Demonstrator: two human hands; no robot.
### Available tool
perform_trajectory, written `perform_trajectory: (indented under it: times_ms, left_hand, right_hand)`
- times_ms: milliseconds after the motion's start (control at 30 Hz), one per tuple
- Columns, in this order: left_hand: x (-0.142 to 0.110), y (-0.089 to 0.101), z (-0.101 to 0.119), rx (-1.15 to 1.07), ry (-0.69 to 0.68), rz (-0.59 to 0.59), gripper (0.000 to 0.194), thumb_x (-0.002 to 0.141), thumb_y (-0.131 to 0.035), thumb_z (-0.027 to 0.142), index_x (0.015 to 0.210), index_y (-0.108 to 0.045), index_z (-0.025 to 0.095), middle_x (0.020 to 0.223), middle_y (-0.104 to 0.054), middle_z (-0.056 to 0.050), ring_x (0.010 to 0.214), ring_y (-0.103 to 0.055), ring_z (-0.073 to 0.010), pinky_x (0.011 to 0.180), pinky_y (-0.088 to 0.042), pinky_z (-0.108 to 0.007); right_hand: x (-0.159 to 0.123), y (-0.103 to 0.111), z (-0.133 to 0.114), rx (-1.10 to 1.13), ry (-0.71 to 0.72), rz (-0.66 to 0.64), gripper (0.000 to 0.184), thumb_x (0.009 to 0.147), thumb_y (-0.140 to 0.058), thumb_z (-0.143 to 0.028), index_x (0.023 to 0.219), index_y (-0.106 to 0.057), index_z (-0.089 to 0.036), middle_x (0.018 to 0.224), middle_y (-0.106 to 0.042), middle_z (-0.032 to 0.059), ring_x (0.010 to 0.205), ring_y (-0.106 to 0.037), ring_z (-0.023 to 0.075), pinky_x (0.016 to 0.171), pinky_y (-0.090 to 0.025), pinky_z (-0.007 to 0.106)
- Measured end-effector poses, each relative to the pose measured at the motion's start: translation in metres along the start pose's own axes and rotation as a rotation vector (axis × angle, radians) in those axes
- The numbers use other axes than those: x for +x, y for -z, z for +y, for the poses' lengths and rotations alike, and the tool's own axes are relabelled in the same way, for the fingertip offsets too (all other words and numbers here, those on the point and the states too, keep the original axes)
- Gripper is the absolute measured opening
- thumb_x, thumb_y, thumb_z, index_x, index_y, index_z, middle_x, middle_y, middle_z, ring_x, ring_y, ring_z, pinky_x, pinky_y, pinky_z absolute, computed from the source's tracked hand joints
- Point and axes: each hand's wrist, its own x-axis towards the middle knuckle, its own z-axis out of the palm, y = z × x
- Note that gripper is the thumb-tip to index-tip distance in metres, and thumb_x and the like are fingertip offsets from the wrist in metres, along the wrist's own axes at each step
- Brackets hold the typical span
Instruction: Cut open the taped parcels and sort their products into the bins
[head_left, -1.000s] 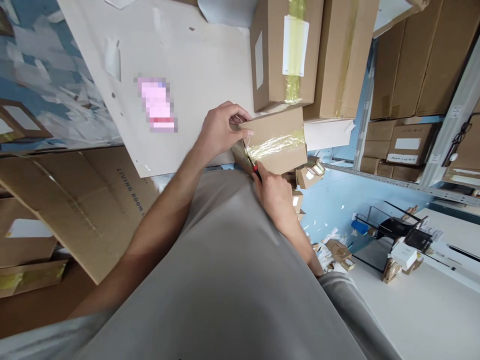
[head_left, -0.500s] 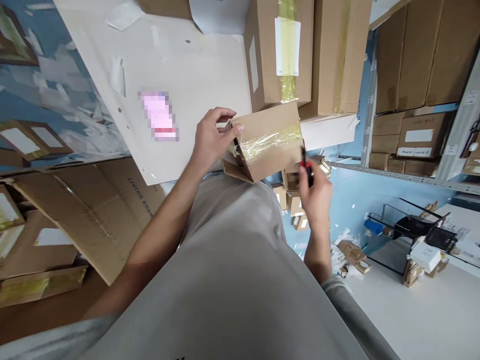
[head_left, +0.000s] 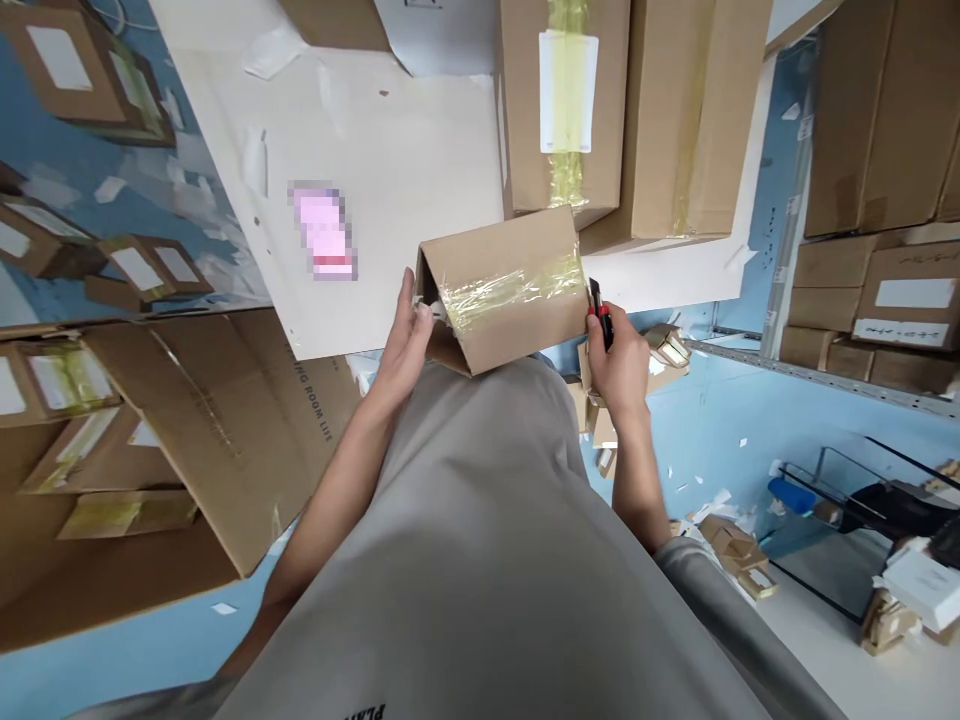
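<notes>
My left hand (head_left: 405,345) has shifted from pinching the small carton (head_left: 510,345) by its upper corner to lying beside the open end, fingers stretched out and thumb a little apart from them. White packing (head_left: 433,308) shows in that mouth; the view is poor there, and I can't tell whether my thumb touches it. I judge that this end is now cut through and its contents can be reached. The yellowish tape (head_left: 517,290) along the carton's upper face is largely in place.

My right hand (head_left: 621,360) is closed around a red-and-black cutter (head_left: 600,313), which has moved from the open end to just beside the opposite one. The carton sits tilted at the near edge of the tabletop (head_left: 420,150), between my hands.

A blurred pink item (head_left: 324,230) lies towards the tabletop's left edge. A tall taped carton (head_left: 607,120) and a plain brown carton (head_left: 667,130) stand side by side towards the right edge. Beyond that edge are stacked boxes (head_left: 847,90) and, lower down, scattered paper scraps on the blue floor (head_left: 750,410). A large carton (head_left: 247,400) with printed lettering leans out past the near left corner.
</notes>
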Motion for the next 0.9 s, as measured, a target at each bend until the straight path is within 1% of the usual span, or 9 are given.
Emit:
perform_trajectory:
  times_ms: [67, 133, 233, 300, 367, 467, 633, 767, 900]
  left_hand:
    - [0.001, -0.022, 0.01, 0.019, -0.057, 0.086, 0.092, 0.108, -0.042, 0.094, 0.187, -0.031, 0.048, 0.198, -0.024, 0.001, 0.186, -0.018, -0.0314, 0.15, -0.026, -0.054]
    - [0.008, -0.044, 0.016, 0.045, -0.091, 0.171, 0.092, 0.109, -0.043, 0.093, 0.188, -0.027, 0.048, 0.197, -0.027, 0.001, 0.185, -0.022, -0.0292, 0.15, -0.028, -0.05]
    - [0.022, -0.066, 0.02, 0.107, -0.119, 0.264, 0.103, 0.104, -0.061, 0.09, 0.189, -0.024, 0.044, 0.196, -0.032, -0.002, 0.184, -0.027, -0.0299, 0.151, -0.025, -0.049]
    - [0.028, -0.073, 0.022, 0.133, -0.122, 0.29, 0.111, 0.099, -0.073, 0.087, 0.188, -0.025, 0.042, 0.194, -0.036, -0.004, 0.183, -0.029, -0.0323, 0.151, -0.024, -0.051]
    - [0.031, -0.075, 0.025, 0.149, -0.117, 0.294, 0.113, 0.098, -0.076, 0.086, 0.188, -0.026, 0.041, 0.192, -0.04, -0.005, 0.181, -0.033, -0.0336, 0.151, -0.026, -0.054]
    - [0.03, -0.075, 0.033, 0.168, -0.111, 0.284, 0.109, 0.099, -0.076, 0.083, 0.187, -0.026, 0.043, 0.19, -0.044, -0.005, 0.178, -0.04, -0.0337, 0.15, -0.03, -0.054]
    - [0.026, -0.076, 0.045, 0.138, -0.099, 0.27, 0.107, 0.1, -0.076, 0.08, 0.187, -0.025, 0.045, 0.189, -0.045, -0.005, 0.174, -0.047, -0.0351, 0.148, -0.035, -0.056]
    - [0.027, -0.077, 0.046, 0.186, -0.09, 0.28, 0.106, 0.101, -0.072, 0.084, 0.188, -0.024, 0.046, 0.187, -0.048, -0.005, 0.173, -0.048, -0.0339, 0.147, -0.037, -0.056]
    - [0.027, -0.074, 0.04, 0.192, -0.119, 0.269, 0.105, 0.103, -0.067, 0.086, 0.189, -0.02, 0.047, 0.188, -0.047, -0.005, 0.174, -0.048, -0.034, 0.146, -0.038, -0.056]
  right_hand:
    - [0.004, 0.002, 0.005, 0.006, 0.022, -0.047, 0.05, 0.123, -0.042, -0.054, 0.14, -0.075, -0.02, 0.114, -0.088, 0.0152, 0.092, -0.079, 0.0291, 0.082, -0.055, 0.036]
    - [0.008, 0.005, 0.01, 0.02, 0.053, -0.093, 0.052, 0.123, -0.04, -0.055, 0.142, -0.073, -0.02, 0.115, -0.088, 0.0156, 0.092, -0.08, 0.0302, 0.082, -0.055, 0.036]
    - [0.013, 0.007, 0.015, 0.047, 0.116, -0.149, 0.053, 0.123, -0.038, -0.054, 0.146, -0.071, -0.02, 0.117, -0.087, 0.0163, 0.096, -0.081, 0.0314, 0.082, -0.055, 0.036]
    - [0.019, 0.009, 0.017, 0.069, 0.152, -0.165, 0.051, 0.125, -0.036, -0.052, 0.144, -0.071, -0.02, 0.118, -0.086, 0.0161, 0.099, -0.08, 0.0308, 0.083, -0.056, 0.035]
    - [0.028, 0.01, 0.016, 0.089, 0.17, -0.159, 0.05, 0.126, -0.033, -0.05, 0.14, -0.071, -0.021, 0.119, -0.085, 0.0155, 0.103, -0.08, 0.0302, 0.086, -0.057, 0.035]
    - [0.045, 0.012, 0.011, 0.106, 0.192, -0.155, 0.043, 0.126, -0.035, -0.045, 0.134, -0.071, -0.023, 0.119, -0.082, 0.0142, 0.107, -0.077, 0.0298, 0.09, -0.058, 0.037]
    - [0.068, 0.014, -0.002, 0.083, 0.193, -0.226, 0.031, 0.122, -0.043, -0.033, 0.13, -0.071, -0.022, 0.119, -0.078, 0.0132, 0.103, -0.075, 0.0285, 0.092, -0.057, 0.039]
    - [0.073, 0.019, -0.008, 0.064, 0.184, -0.286, 0.032, 0.121, -0.042, -0.031, 0.132, -0.071, -0.021, 0.121, -0.077, 0.0131, 0.101, -0.074, 0.0276, 0.09, -0.057, 0.037]
    - [0.07, 0.024, -0.011, 0.042, 0.182, -0.316, 0.032, 0.123, -0.042, -0.032, 0.135, -0.069, -0.021, 0.121, -0.076, 0.0134, 0.1, -0.075, 0.0284, 0.088, -0.056, 0.037]
